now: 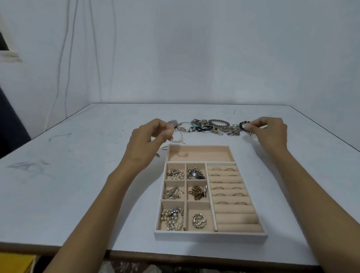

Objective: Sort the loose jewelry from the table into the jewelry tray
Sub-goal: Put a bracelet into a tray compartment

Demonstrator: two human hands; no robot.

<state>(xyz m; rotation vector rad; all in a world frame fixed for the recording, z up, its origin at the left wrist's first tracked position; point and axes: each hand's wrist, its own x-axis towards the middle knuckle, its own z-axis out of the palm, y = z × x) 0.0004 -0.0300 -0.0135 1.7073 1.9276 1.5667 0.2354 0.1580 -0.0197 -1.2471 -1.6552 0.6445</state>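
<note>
head view: the tray (211,235) sat on the table (74,181), near its front edge, between the two forearms. its long far compartment held only one small curved piece (182,154). of the six small cells on the left side, the far pair held a pearl and silver tangle (175,173) and a chain with a dark plate (195,174); the middle pair held a silver chain (173,193) and a gold chain (197,192); the near pair held a pearl heap (172,218) and a silver coil (199,221). the ring rolls (237,218) on the right carried rings (228,188) in the far rows, while the near rows were bare. the loose pile (207,127) lay in a line beyond the tray, toward the far edge. the left hand (148,137) was raised by the tray's far left corner, fingertips pinched on a thin pearl strand (178,139) that trailed down to the table. the right hand (270,131) was at the pile's right end, fingertips pinched on a dark beaded piece (245,126).
</note>
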